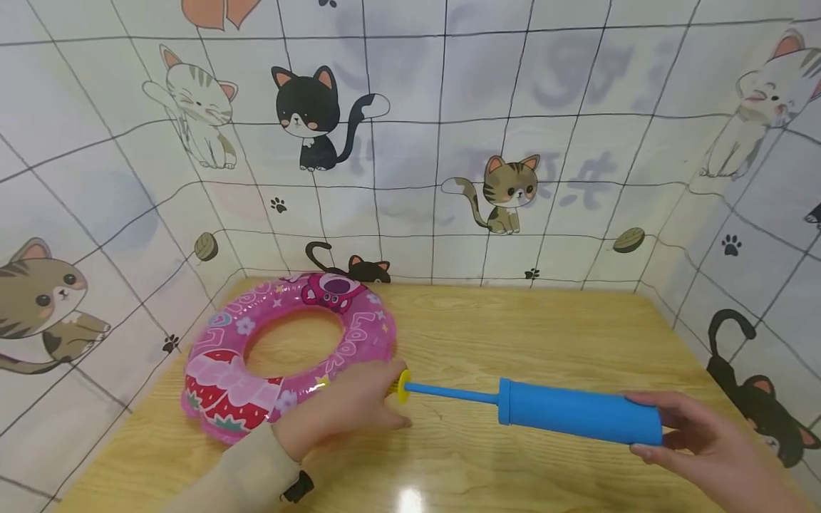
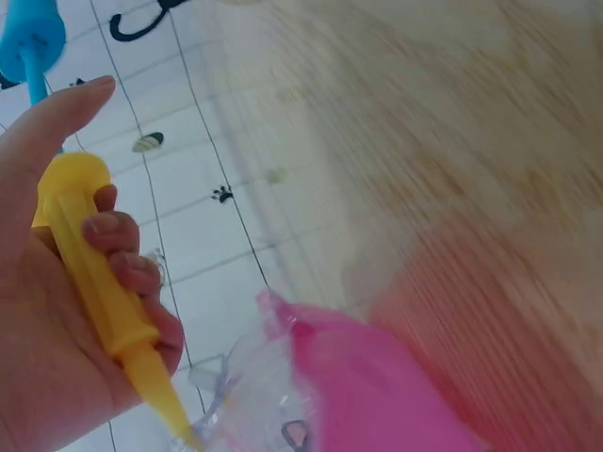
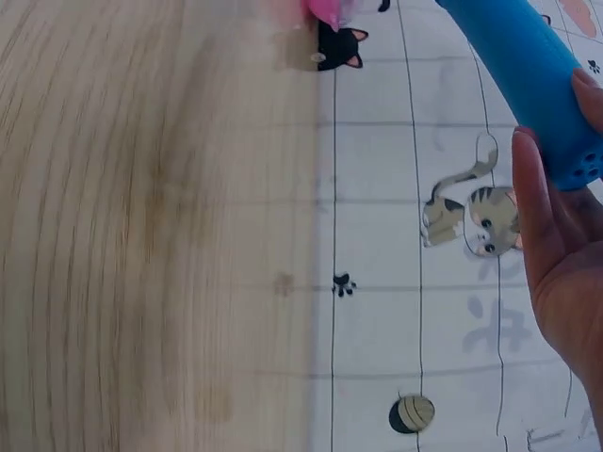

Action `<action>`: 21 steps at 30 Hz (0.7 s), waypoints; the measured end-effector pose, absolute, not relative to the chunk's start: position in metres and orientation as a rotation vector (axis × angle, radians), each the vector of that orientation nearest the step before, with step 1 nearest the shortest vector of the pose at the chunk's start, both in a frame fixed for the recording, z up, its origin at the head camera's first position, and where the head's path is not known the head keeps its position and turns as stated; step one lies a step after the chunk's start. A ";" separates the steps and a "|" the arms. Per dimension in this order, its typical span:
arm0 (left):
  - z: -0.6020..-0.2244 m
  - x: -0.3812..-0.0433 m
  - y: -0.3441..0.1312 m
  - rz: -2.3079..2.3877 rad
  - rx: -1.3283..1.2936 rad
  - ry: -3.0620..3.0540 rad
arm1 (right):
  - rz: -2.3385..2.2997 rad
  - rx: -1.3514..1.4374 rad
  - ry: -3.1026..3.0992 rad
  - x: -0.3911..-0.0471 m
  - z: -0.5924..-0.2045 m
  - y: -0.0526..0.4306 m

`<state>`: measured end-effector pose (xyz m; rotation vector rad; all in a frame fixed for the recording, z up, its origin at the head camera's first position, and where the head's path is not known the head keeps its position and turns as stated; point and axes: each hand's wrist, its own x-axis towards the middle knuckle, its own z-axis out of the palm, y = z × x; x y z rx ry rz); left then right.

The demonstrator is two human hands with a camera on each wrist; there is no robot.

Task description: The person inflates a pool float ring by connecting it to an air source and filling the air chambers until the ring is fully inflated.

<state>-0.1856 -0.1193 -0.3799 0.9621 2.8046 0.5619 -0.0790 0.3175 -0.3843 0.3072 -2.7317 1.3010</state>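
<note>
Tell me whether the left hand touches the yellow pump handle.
Touching; the left wrist view shows the left hand curled around the yellow pump handle.

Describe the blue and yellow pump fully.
The pump looks plastic: a smooth blue barrel with a collar, a thin blue rod extending from it, and a yellow handle tapering to a nozzle. Small holes mark the barrel's far end. It is held sideways over the table; the left hand grips the handle, the right hand holds the barrel's holed end.
</note>
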 end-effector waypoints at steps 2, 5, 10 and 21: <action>-0.379 -0.185 -0.114 0.524 0.979 2.836 | 1.316 0.271 -2.725 -0.081 -0.383 0.309; -0.380 -0.184 -0.107 0.483 1.013 2.888 | 1.349 0.254 -2.702 -0.085 -0.381 0.293; -0.384 -0.186 -0.097 0.438 1.052 2.925 | 1.486 0.324 -2.610 -0.092 -0.384 0.267; -0.388 -0.179 -0.081 0.502 1.059 2.923 | 1.615 0.342 -2.591 -0.100 -0.387 0.228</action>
